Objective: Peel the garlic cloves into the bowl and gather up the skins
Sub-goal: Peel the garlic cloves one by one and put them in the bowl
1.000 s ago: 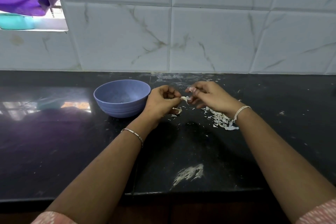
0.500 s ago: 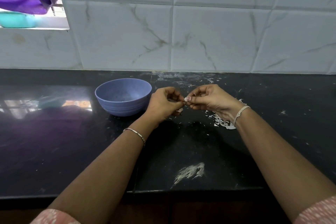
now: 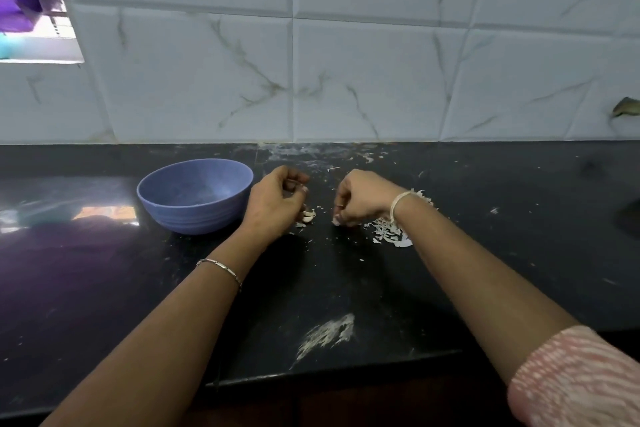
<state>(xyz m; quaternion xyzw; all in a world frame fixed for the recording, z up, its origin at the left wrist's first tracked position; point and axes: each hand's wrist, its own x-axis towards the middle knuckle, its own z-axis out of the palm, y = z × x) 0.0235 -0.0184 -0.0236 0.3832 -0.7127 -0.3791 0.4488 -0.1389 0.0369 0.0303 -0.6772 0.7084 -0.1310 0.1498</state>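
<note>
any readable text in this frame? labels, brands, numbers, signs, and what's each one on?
None: no readable text anywhere in the head view.
The bowl is plain blue, with no label or mark showing.
The wall tiles carry only grey veining.
The counter shows only garlic skins and pale smears.

A lavender-blue bowl [image 3: 194, 218] with a ribbed lower wall stands upright on the black counter [image 3: 346, 288]. Near its right side lie a few whitish garlic cloves [image 3: 308, 216]. Farther right, white papery skins [image 3: 388, 232] lie in a loose, flat heap, with flakes scattered around.
</note>
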